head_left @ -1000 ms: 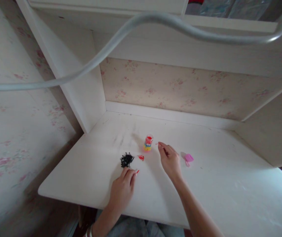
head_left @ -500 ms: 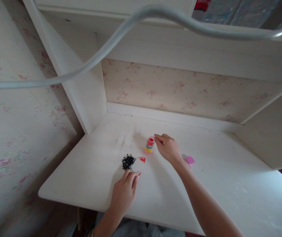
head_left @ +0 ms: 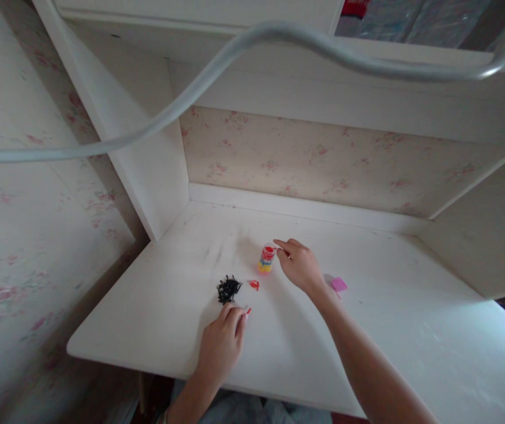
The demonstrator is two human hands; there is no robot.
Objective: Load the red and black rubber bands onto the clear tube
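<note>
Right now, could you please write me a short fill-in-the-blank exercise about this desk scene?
The top colour showing in the jar by the right hand is ____.
The pile near the left hand is ____.
The small piece right of the right wrist is ____.
Missing words: red, black, pink.

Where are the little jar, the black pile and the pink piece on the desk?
little jar (head_left: 266,261), head view, on its coloured side wall.
black pile (head_left: 228,289), head view, on the middle of the heap.
pink piece (head_left: 339,284), head view, on its top face.
</note>
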